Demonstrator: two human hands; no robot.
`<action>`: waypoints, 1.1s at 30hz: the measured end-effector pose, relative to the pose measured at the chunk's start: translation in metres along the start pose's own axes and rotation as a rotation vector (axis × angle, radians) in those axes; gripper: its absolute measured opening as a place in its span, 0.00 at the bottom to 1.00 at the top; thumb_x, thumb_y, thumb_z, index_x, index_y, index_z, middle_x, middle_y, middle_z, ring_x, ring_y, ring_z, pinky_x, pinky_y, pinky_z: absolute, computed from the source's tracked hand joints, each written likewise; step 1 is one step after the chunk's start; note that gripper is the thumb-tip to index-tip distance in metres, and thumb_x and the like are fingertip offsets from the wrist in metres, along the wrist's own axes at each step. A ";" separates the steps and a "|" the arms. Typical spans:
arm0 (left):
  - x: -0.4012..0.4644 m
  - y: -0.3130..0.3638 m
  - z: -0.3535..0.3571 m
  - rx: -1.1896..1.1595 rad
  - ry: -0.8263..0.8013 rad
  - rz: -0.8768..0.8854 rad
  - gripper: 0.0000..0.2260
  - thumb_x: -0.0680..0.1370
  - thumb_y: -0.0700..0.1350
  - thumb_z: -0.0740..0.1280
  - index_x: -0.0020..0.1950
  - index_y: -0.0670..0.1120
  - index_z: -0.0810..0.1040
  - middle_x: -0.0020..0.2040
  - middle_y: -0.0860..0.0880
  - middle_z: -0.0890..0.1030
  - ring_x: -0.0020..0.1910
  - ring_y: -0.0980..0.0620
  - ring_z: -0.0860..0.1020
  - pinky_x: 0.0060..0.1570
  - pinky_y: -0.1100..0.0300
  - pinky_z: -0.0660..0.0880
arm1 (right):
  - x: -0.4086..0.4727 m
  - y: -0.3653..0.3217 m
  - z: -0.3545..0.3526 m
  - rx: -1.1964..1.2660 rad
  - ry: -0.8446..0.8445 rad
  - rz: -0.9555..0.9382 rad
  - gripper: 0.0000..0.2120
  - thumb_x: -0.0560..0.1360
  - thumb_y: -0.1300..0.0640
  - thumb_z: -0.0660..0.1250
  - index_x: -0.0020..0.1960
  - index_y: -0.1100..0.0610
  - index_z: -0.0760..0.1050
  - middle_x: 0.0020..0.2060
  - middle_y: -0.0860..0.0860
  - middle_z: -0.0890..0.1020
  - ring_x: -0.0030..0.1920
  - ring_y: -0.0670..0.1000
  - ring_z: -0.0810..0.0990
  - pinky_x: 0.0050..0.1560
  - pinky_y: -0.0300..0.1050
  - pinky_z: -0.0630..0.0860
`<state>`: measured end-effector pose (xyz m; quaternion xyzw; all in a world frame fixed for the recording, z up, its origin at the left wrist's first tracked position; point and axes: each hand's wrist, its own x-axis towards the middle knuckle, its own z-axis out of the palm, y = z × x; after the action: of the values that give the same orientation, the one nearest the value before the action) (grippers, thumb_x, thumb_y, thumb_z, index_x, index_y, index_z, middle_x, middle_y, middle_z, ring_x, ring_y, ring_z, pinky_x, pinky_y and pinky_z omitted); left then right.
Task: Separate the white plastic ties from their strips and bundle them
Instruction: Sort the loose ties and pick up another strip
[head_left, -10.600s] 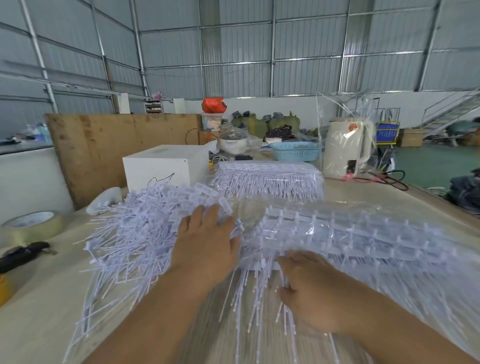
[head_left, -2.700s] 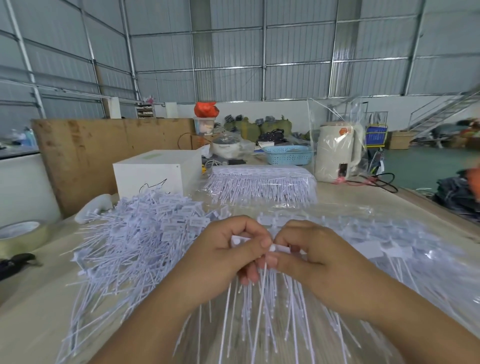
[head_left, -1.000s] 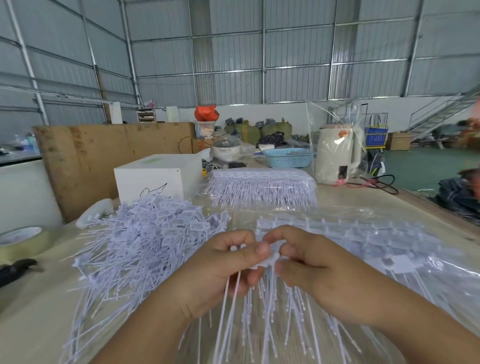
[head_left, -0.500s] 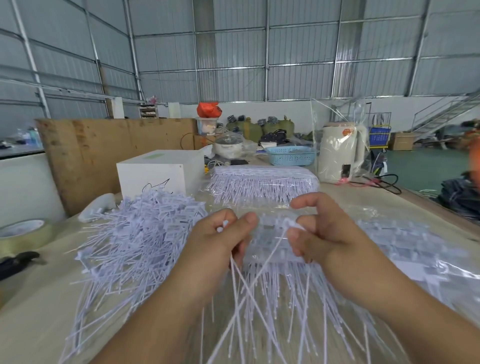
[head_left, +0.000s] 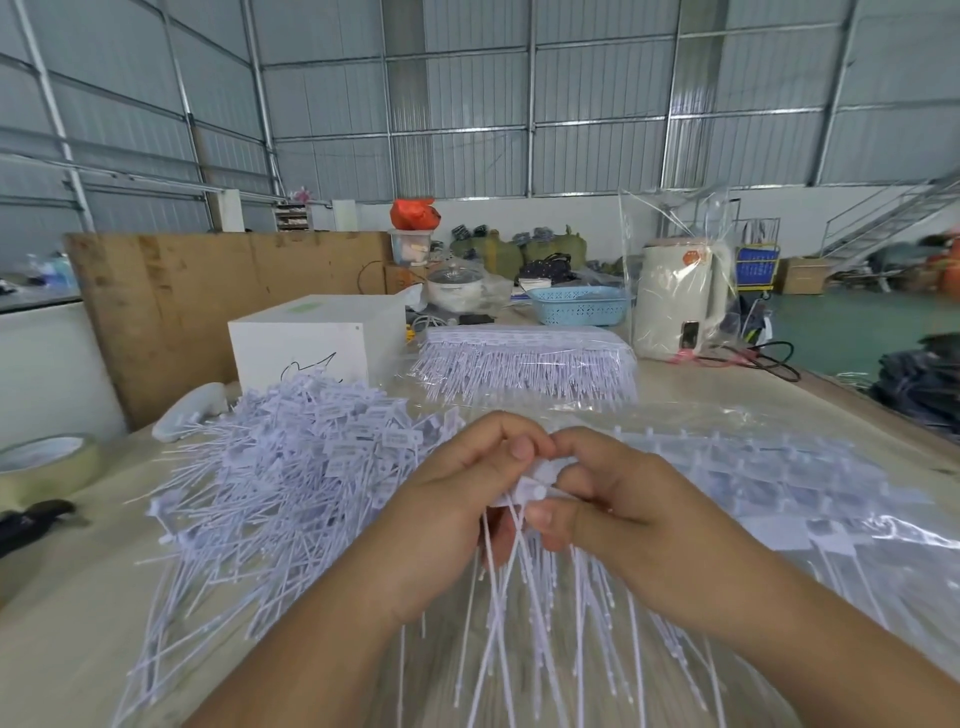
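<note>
Both hands gripping one strip of ties above the desk (head_left: 67, 597).
Left hand (head_left: 447, 512) and right hand (head_left: 631, 512) are pinching the strip of ties (head_left: 535, 486) between them; loose ties (head_left: 291, 467) are lying left.

Bright even daylight, soft shadows, wide-angle edge bending, blurred right edge

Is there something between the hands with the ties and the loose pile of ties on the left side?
Nothing visible. Both hands, left and right, pinch a small bunch of ties, and the loose pile lies directly beside the left hand with no object between.
</note>
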<state>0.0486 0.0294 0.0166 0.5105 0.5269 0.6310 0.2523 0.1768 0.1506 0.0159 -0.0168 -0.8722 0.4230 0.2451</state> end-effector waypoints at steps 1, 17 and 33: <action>0.000 0.000 -0.002 0.033 -0.019 -0.009 0.09 0.75 0.53 0.63 0.41 0.51 0.80 0.38 0.40 0.77 0.31 0.47 0.69 0.27 0.63 0.65 | 0.000 -0.001 0.000 -0.039 0.026 -0.002 0.08 0.74 0.44 0.69 0.50 0.44 0.75 0.33 0.55 0.80 0.32 0.57 0.74 0.36 0.54 0.71; -0.004 0.003 -0.025 0.216 -0.206 -0.146 0.08 0.69 0.56 0.70 0.35 0.54 0.79 0.31 0.54 0.78 0.27 0.59 0.73 0.28 0.66 0.67 | -0.009 -0.021 -0.011 -0.681 -0.039 0.071 0.21 0.75 0.33 0.55 0.34 0.48 0.66 0.26 0.45 0.72 0.28 0.43 0.70 0.28 0.37 0.62; -0.001 -0.003 0.017 0.100 0.458 0.159 0.24 0.63 0.56 0.78 0.26 0.50 0.63 0.25 0.45 0.62 0.27 0.51 0.61 0.29 0.62 0.66 | 0.002 -0.011 -0.016 -0.047 0.514 -0.033 0.22 0.73 0.40 0.63 0.31 0.55 0.64 0.23 0.43 0.63 0.25 0.43 0.61 0.26 0.36 0.60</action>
<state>0.0631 0.0367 0.0120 0.4056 0.5591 0.7214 0.0503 0.1846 0.1557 0.0336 -0.1152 -0.7910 0.3804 0.4651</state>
